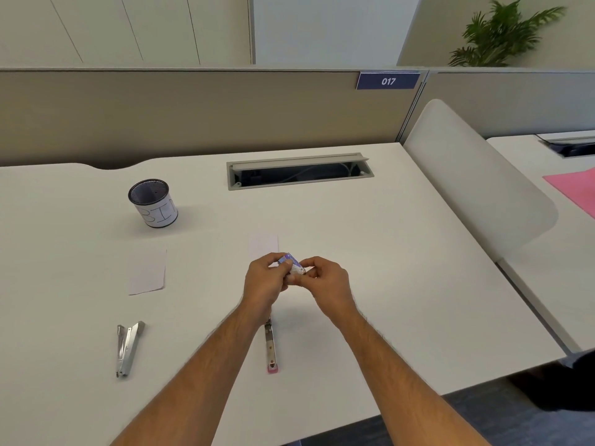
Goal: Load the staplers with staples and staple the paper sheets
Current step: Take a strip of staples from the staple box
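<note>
Above the table [386, 252], left hand [264, 284] and right hand [325, 281] together grip a staple box [291, 262]; two opened staplers [272, 346] lie below, unheld

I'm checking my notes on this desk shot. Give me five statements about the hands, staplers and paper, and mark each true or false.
1. Both hands hold the small staple box above the desk. True: the left hand and right hand meet on it.
2. The silver stapler lies open on the desk. True.
3. The pink-tipped stapler is held in the right hand. False: it lies on the desk below the hands.
4. A paper sheet lies between the cup and the silver stapler. True.
5. The cup lies tipped over. False: it stands upright.
</note>
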A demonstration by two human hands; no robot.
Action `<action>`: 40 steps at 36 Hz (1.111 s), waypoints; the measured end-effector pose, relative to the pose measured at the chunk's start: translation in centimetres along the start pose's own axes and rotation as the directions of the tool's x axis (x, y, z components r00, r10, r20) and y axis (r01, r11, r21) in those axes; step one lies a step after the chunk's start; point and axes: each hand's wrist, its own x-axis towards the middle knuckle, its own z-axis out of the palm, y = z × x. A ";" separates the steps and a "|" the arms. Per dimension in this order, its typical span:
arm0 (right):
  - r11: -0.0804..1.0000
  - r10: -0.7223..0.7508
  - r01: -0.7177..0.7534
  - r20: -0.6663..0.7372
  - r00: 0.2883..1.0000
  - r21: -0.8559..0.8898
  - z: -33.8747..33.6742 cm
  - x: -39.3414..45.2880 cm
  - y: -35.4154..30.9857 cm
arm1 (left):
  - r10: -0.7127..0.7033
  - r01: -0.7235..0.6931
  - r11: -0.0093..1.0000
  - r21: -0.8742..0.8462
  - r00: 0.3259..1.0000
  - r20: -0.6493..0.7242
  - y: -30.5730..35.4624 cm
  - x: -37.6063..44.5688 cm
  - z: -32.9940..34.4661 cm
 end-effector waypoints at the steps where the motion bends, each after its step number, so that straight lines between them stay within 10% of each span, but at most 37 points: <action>1: 0.999 -0.015 0.015 0.002 1.000 -0.039 0.1 0.1 0.1 | 0.004 -0.004 1.000 0.006 1.000 -0.011 0.0 0.1 0.2; 22: 0.906 0.078 -0.175 -0.255 0.964 -0.384 -0.8 9.7 4.8 | 0.119 -0.060 0.905 0.420 0.986 -0.117 -0.1 2.5 2.1; 40: 0.887 0.080 -0.178 -0.238 0.968 -0.427 -1.5 9.9 5.3 | 0.094 -0.020 0.920 0.390 0.981 -0.172 -0.6 4.0 3.7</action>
